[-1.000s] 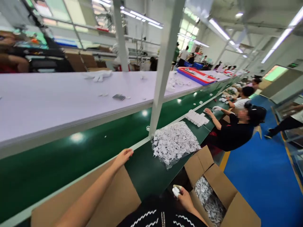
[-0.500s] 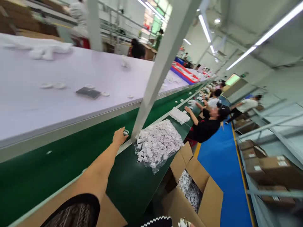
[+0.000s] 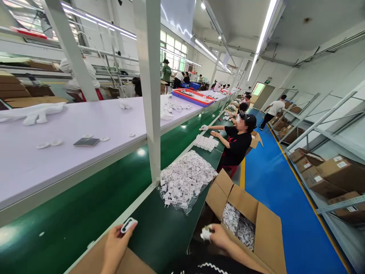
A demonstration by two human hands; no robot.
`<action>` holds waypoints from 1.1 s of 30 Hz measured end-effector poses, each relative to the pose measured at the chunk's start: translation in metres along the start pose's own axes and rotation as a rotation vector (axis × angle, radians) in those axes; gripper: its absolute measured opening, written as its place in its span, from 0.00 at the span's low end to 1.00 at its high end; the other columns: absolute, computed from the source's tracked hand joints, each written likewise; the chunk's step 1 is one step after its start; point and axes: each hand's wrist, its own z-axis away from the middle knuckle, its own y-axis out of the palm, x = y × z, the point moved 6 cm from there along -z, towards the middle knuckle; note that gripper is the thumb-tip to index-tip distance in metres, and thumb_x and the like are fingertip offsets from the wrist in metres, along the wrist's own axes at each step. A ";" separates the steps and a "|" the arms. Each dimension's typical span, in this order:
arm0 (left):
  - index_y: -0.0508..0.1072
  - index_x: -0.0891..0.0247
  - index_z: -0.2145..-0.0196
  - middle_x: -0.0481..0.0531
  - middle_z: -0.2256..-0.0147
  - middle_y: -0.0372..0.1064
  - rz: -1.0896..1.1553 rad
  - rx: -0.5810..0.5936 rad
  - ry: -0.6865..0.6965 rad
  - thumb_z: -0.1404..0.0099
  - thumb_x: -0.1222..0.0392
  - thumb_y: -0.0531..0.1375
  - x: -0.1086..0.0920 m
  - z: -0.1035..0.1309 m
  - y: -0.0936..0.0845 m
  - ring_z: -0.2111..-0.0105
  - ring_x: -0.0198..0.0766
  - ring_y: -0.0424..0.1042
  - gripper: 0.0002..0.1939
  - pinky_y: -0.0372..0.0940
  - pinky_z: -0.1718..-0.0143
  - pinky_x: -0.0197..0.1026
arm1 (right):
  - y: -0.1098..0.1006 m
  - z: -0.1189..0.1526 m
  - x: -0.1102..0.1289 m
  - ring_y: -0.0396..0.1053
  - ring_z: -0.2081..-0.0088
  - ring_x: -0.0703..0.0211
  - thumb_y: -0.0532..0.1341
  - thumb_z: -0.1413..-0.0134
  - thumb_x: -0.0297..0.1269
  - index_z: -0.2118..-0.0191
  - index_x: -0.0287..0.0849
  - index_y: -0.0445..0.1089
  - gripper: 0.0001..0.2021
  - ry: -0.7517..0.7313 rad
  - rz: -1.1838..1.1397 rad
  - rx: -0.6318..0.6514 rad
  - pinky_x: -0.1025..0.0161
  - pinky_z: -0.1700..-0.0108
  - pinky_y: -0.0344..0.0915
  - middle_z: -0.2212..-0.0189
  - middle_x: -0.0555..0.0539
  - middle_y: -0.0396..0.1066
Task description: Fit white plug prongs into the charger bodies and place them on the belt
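Note:
Between the thumb and fingers of my left hand is a white oval plastic part with a dark slot, held above the near end of the green bench. My right hand grips a small white piece, with a bit of yellowish metal at its top, beside the open carton. A clear bag heaped with white plastic parts lies on the bench ahead of both hands.
An open carton with bagged white parts stands right of the bench. A grey post rises beside the heap. The white shelf runs along the left. A person in black sits farther along, near white blocks.
My left hand has come back from beside the post toward me with the oval part. My right hand has risen further into view with the white piece. The camera view has turned and levelled.

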 end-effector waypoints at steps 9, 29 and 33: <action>0.75 0.64 0.54 0.59 0.57 0.80 0.417 0.082 0.191 0.46 0.40 0.72 -0.130 0.173 -0.008 0.57 0.48 0.79 0.30 0.73 0.52 0.48 | 0.070 0.023 0.147 0.76 0.56 0.51 0.75 0.57 0.53 0.56 0.45 0.81 0.24 -0.463 -0.139 0.502 0.53 0.47 0.73 0.59 0.45 0.80; 0.73 0.58 0.50 0.56 0.49 0.79 -0.107 -0.262 0.976 0.33 0.72 0.60 -0.231 0.291 -0.045 0.48 0.44 0.77 0.16 0.52 0.32 0.60 | 0.033 0.154 0.213 0.77 0.58 0.51 0.70 0.46 0.20 0.42 0.53 0.76 0.28 -1.890 0.015 0.390 0.56 0.62 0.77 0.63 0.49 0.83; 0.73 0.58 0.51 0.55 0.49 0.79 -0.184 -0.307 1.053 0.33 0.73 0.60 -0.237 0.294 -0.046 0.47 0.44 0.78 0.16 0.50 0.31 0.60 | 0.031 0.154 0.207 0.78 0.58 0.51 0.68 0.45 0.20 0.44 0.54 0.78 0.26 -1.891 0.001 0.414 0.55 0.62 0.77 0.62 0.49 0.83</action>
